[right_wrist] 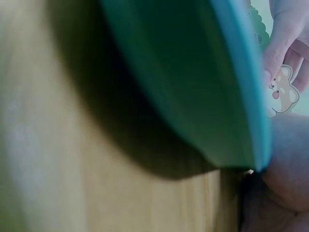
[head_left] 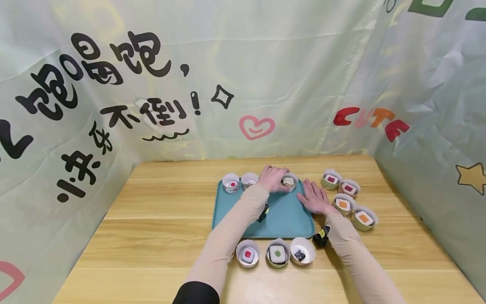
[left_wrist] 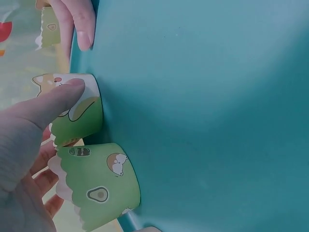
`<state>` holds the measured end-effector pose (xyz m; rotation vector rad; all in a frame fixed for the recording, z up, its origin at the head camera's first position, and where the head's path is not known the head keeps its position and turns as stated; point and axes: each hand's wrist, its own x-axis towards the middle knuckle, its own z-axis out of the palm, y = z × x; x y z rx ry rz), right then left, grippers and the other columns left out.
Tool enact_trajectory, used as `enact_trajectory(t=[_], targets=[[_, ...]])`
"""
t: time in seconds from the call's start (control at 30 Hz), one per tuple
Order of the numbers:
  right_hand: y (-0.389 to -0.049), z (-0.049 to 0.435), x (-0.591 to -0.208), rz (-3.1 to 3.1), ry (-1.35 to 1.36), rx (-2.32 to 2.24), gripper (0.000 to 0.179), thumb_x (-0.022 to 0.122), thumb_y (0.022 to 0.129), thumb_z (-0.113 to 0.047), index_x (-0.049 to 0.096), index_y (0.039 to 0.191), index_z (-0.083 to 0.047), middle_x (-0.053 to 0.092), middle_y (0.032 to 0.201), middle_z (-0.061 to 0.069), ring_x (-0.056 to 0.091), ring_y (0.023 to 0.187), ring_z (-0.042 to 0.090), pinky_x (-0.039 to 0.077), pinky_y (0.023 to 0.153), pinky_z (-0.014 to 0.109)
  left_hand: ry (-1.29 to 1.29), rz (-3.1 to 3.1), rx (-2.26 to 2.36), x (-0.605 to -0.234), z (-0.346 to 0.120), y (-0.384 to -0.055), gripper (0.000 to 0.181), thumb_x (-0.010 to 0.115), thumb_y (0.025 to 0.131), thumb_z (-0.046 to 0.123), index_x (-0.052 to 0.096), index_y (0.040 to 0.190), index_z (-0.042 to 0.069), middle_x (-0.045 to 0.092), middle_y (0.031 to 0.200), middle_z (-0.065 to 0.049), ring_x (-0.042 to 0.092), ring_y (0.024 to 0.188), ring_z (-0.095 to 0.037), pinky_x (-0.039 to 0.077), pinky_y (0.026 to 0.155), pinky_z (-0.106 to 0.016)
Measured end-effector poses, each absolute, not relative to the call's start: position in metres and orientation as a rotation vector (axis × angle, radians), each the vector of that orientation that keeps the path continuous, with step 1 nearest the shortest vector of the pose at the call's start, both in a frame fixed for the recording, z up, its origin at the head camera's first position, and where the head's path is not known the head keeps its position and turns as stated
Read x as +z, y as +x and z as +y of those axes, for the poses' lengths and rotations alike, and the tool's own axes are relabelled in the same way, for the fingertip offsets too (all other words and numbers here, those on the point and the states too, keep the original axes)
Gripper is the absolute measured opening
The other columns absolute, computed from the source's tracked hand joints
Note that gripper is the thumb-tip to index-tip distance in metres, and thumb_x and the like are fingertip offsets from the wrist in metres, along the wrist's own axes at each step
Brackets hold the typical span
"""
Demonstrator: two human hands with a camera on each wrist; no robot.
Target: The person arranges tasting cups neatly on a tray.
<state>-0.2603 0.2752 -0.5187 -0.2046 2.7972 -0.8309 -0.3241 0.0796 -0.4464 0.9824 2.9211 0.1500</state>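
My left hand reaches across the blue-green tray to its far side. It grips a green paper cup with a dog print between its thumb and fingers. In the head view, this cup holds a pale piece. Beside it, a green paper cup with an avocado print stands on the tray. My right hand rests on the tray's right edge with its fingers extended. In the right wrist view, the tray's side shows large and blurred.
On the tray's far left stand a paper cup with a red spot inside and another cup. Three cups line the near side, including one with a green-dotted sushi-like piece. Several filled cups, one orange-centred, stand right on the wooden table.
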Motion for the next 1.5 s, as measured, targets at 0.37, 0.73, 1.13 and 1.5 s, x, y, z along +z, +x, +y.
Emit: enact_trajectory(t=[0.37,0.73,1.13,1.5], targets=[[-0.259,0.275,-0.516,2.783,-0.202,-0.832,0.085,0.027,0.106,-0.056,0.002,0.159,0.007,-0.006,0.167,0.028,-0.012,0.154,0.048,-0.012,0.12,0.065,0.966,2.935,0.129,-0.448,0.082,-0.324,0.062,0.073,0.089,0.049,0.054,0.143,0.023,0.069,0.131,0.003,0.063,0.122,-0.017,0.03,0.122,-0.042],[-0.259,0.274,-0.516,2.797,-0.204,-0.837,0.092,0.024,0.104,-0.063,0.003,0.159,0.008,-0.005,0.167,0.028,-0.011,0.154,0.048,-0.011,0.12,0.065,0.956,2.937,0.139,-0.448,0.083,-0.323,0.063,0.073,0.09,0.048,0.052,0.143,0.022,0.068,0.133,0.002,0.063,0.123,-0.016,0.03,0.122,-0.042],[-0.256,0.272,-0.511,2.789,-0.19,-0.818,0.085,0.026,0.106,-0.056,0.002,0.159,0.007,-0.005,0.167,0.027,-0.011,0.154,0.047,-0.011,0.121,0.064,0.936,2.926,0.158,-0.448,0.083,-0.321,0.065,0.073,0.091,0.046,0.049,0.146,0.022,0.065,0.138,0.001,0.061,0.126,-0.016,0.03,0.122,-0.043],[-0.253,0.27,-0.505,2.772,-0.193,-0.812,0.079,0.028,0.108,-0.048,0.002,0.159,0.006,-0.006,0.168,0.026,-0.012,0.155,0.046,-0.011,0.121,0.064,0.979,2.921,0.106,-0.442,0.075,-0.317,0.079,0.072,0.089,0.051,0.037,0.155,0.025,0.052,0.153,0.001,0.043,0.145,-0.019,0.022,0.127,-0.041]])
